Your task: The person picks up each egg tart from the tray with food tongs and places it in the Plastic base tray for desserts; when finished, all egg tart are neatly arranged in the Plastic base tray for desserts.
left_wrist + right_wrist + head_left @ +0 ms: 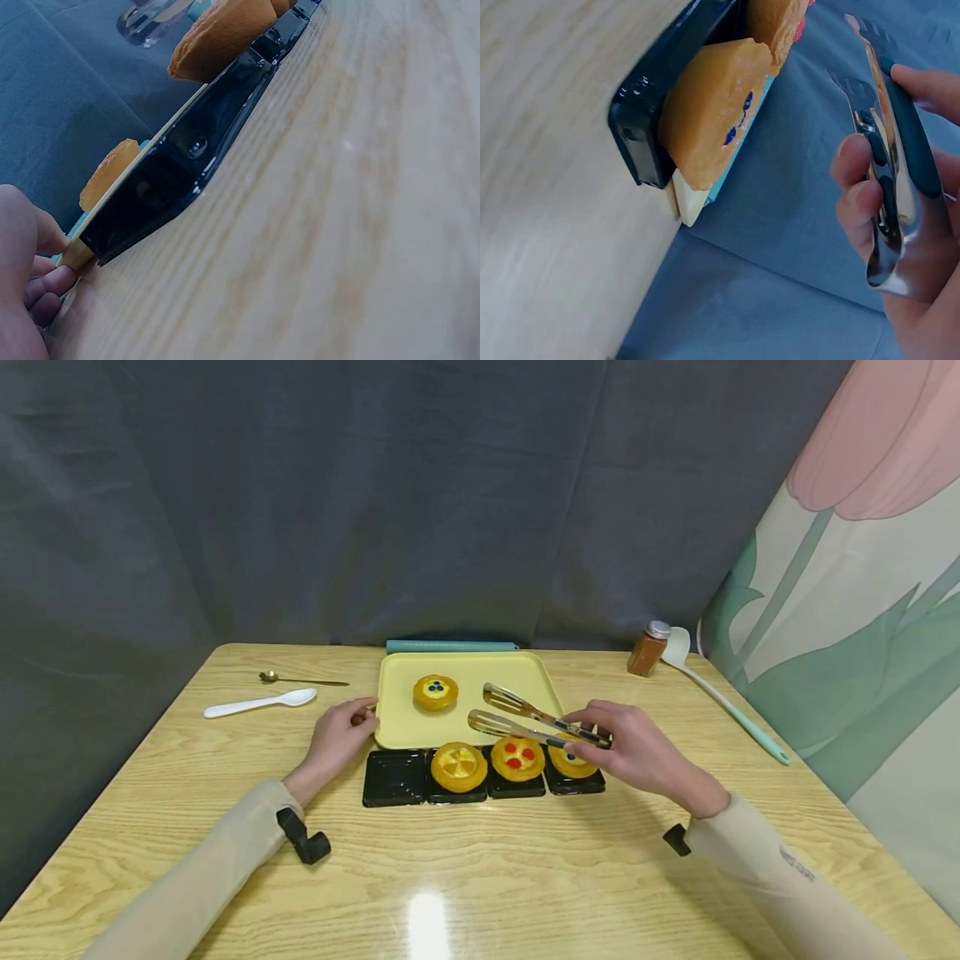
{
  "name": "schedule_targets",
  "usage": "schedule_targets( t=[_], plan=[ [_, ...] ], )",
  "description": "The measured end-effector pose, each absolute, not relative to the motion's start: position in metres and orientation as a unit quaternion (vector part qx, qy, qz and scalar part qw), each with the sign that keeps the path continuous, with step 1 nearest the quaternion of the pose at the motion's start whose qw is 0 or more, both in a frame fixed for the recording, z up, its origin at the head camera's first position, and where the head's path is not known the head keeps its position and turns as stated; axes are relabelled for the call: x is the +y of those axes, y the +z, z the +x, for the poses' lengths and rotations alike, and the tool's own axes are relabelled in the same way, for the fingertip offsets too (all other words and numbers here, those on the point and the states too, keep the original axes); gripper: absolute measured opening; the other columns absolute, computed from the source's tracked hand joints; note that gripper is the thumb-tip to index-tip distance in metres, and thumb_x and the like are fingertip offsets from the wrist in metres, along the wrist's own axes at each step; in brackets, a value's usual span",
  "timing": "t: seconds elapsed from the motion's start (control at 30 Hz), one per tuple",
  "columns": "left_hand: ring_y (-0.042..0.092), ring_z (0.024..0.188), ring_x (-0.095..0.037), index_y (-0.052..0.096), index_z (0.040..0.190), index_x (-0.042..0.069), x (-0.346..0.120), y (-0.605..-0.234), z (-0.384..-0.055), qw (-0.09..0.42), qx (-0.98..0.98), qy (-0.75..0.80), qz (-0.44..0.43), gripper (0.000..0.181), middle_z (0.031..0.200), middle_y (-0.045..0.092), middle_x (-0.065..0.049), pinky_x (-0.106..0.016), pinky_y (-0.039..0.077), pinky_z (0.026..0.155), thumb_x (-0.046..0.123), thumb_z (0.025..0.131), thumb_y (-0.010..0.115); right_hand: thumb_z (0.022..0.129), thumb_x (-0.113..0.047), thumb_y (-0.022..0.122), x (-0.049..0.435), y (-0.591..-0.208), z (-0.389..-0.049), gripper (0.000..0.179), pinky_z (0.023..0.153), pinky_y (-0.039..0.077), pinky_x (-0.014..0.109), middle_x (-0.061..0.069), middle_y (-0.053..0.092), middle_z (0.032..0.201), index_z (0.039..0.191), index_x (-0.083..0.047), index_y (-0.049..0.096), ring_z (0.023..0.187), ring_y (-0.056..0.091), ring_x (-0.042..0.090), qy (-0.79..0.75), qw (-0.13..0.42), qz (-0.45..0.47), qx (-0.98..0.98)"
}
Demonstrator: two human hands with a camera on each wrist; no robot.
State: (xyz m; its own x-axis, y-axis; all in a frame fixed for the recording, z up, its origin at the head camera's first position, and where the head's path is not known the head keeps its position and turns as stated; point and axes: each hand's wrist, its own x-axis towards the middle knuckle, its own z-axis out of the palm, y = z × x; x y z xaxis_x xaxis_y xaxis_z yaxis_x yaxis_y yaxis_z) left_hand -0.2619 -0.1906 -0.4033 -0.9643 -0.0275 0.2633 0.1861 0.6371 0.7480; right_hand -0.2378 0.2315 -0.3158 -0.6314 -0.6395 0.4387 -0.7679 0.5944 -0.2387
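Observation:
My left hand (342,734) pinches the left rim of a yellow tray (397,727), thumb above and curled fingers below, as the left wrist view shows. One egg tart (435,692) with blue berries sits on the tray. My right hand (637,745) grips metal tongs (904,172) with dark handles. Their tips are apart, over the tray's right half, with nothing between them. In front of the tray stands a row of black square holders: the leftmost holder (393,778) is bare, then come a tart with yellow wedges (458,767), a red-topped tart (517,759) and a blue-berry tart (712,112).
On the left lie a white spoon (258,702) and a thin metal stirring spoon (307,681). A teal rod (452,646) lies behind the tray. At the back right are a spice jar (648,649) and a spatula (723,697) with a mint handle.

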Motion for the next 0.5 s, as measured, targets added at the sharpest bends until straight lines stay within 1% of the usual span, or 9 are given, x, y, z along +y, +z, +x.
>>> schedule_targets(
  t=[0.27,0.5],
  plan=[
    [0.058,0.094,-0.028,0.062,0.135,-0.004,-0.191,-0.403,-0.262,0.127,-0.897,-0.422,-0.044,0.043,0.103,0.066,-0.014,-0.041,0.043,0.085,0.011,0.095,0.056,0.089,-0.027,0.079,0.218,-0.310,-0.249,0.031,0.062,0.047,0.031,-0.003,0.067,0.093,0.114,-0.008,0.075,0.065,0.052,0.009,0.157,0.150,0.396,-0.892],
    [0.059,0.095,-0.028,0.062,0.136,-0.003,-0.191,-0.404,-0.262,0.126,-0.895,-0.425,-0.045,0.043,0.103,0.066,-0.014,-0.041,0.044,0.085,0.010,0.095,0.055,0.091,-0.028,0.076,0.209,-0.310,-0.267,0.034,0.065,0.047,0.034,0.002,0.068,0.097,0.116,-0.005,0.074,0.067,0.053,0.010,0.124,0.148,0.405,-0.893]
  ],
)
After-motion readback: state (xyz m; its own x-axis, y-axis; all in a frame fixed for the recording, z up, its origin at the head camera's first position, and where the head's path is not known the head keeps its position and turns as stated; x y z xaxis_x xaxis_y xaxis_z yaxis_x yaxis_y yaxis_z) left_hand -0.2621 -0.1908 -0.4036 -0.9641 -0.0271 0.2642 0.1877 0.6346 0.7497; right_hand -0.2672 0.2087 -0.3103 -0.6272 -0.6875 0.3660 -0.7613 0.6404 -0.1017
